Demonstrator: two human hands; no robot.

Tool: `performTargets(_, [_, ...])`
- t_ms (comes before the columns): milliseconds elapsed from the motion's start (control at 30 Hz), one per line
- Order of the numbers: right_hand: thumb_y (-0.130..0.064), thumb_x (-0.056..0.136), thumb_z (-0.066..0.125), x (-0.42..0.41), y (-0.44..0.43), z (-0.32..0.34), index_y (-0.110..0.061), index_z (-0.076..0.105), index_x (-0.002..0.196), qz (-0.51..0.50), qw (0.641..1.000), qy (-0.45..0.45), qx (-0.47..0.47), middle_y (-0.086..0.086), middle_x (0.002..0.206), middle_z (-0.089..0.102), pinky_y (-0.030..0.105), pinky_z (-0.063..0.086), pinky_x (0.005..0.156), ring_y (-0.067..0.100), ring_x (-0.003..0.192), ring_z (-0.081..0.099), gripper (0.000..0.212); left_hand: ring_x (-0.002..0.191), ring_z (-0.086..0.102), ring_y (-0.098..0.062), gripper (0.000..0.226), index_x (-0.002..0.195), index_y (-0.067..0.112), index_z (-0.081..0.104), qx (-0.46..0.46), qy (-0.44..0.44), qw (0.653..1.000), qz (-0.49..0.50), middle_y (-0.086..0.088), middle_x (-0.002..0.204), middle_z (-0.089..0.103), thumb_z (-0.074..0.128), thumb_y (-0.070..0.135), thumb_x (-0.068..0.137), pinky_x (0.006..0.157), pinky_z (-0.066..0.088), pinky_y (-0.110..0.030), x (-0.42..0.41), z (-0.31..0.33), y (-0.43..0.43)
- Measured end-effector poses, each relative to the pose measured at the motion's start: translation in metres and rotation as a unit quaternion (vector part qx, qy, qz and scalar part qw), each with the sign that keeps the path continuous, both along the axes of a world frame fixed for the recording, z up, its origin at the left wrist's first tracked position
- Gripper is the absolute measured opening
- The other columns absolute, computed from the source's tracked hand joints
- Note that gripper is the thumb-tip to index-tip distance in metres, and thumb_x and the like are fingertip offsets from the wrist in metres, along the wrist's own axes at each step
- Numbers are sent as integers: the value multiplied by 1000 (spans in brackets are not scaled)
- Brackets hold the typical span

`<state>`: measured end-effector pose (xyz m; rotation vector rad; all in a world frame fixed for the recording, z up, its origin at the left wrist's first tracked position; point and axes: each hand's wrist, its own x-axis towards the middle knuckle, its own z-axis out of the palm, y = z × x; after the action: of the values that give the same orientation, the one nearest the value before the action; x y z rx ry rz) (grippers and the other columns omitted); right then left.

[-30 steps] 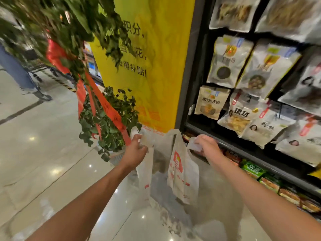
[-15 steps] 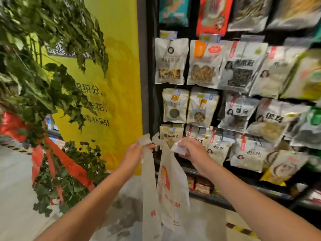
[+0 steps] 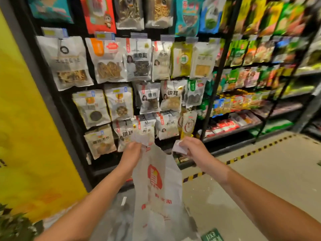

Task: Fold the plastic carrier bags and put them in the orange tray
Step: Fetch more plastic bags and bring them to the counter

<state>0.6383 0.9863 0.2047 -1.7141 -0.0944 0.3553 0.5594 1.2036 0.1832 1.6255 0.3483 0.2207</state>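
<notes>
The left hand and the right hand are held up side by side, a little apart. Each pinches one handle of a white plastic carrier bag, which hangs between the forearms with its red print facing the camera. Just behind the hands stands a black rack of hanging food packets. A yellow panel is on the left, and striped tape crosses the floor on the right.
</notes>
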Motion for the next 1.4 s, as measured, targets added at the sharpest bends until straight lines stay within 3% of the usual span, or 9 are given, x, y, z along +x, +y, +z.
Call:
performTargets(200, [-11, 98, 59, -44, -110, -5, -16, 66, 83, -89, 996, -8, -10, -3, 77, 64, 32, 53, 82, 16, 81, 61, 17, 100, 72, -15, 27, 111, 24, 75, -14, 31, 995, -91, 6, 107, 77, 50, 32, 103, 83, 54, -38, 19, -10, -83])
performTargets(333, [-9, 91, 66, -68, -177, -9, -14, 66, 78, -178, 984, 8, -20, 12, 94, 64, 41, 53, 84, 25, 90, 61, 14, 100, 70, -27, 22, 103, 20, 76, -17, 29, 988, -152, -10, 109, 73, 58, 31, 97, 90, 56, -51, 25, -8, -158])
performTargets(500, [-22, 79, 64, -136, -271, 0, -13, 69, 88, -206, 978, -5, 16, 12, 98, 68, 47, 53, 98, 24, 93, 64, 14, 108, 68, -29, 24, 95, 30, 77, -44, 43, 965, -253, -3, 110, 76, 58, 37, 82, 98, 54, -56, 6, 4, -269])
performTargets(667, [-4, 85, 63, -185, -358, 4, -15, 66, 68, -315, 949, -9, -3, -5, 59, 67, 17, 52, 59, 17, 63, 66, 21, 114, 66, -22, 28, 101, 28, 76, -33, 37, 939, -339, 4, 114, 74, 50, 26, 90, 88, 52, -45, -35, 14, -386])
performTargets(800, [-27, 68, 67, -237, -423, 6, -18, 72, 70, -335, 940, -60, 39, 18, 88, 68, 41, 52, 83, 28, 81, 60, 10, 108, 69, -18, 29, 113, 20, 70, -17, 39, 912, -408, 10, 109, 77, 45, 22, 99, 94, 48, -44, -74, 20, -476])
performTargets(967, [-23, 74, 67, -284, -494, 8, -18, 72, 68, -379, 918, -95, 60, 29, 93, 66, 52, 52, 100, 28, 87, 63, 9, 84, 62, -16, 26, 77, 23, 67, 9, 45, 879, -474, 2, 85, 67, 49, 20, 96, 69, 39, -31, -131, 44, -568])
performTargets(1100, [-20, 80, 76, -314, -544, 5, 1, 74, 89, -450, 884, -99, 78, 16, 84, 67, 52, 56, 93, 28, 82, 61, 23, 86, 59, -23, 31, 61, 29, 71, 22, 33, 847, -531, -2, 80, 62, 48, 26, 81, 71, 39, -35, -161, 48, -623])
performTargets(1233, [-16, 85, 77, -342, -579, 2, 1, 76, 85, -507, 849, -97, 117, 20, 78, 64, 43, 57, 67, 33, 77, 61, 16, 81, 65, -16, 27, 101, 27, 77, 13, 11, 787, -617, -1, 89, 73, 51, 23, 101, 68, 44, -36, -170, 35, -674])
performTargets(1400, [-9, 94, 66, -379, -613, 2, -4, 69, 76, -533, 833, -104, 101, 10, 73, 64, 31, 56, 66, 20, 67, 63, 18, 82, 69, -29, 21, 97, 14, 75, -63, 115, 803, -581, -14, 95, 74, 57, 23, 99, 70, 48, -35, -175, 24, -739])
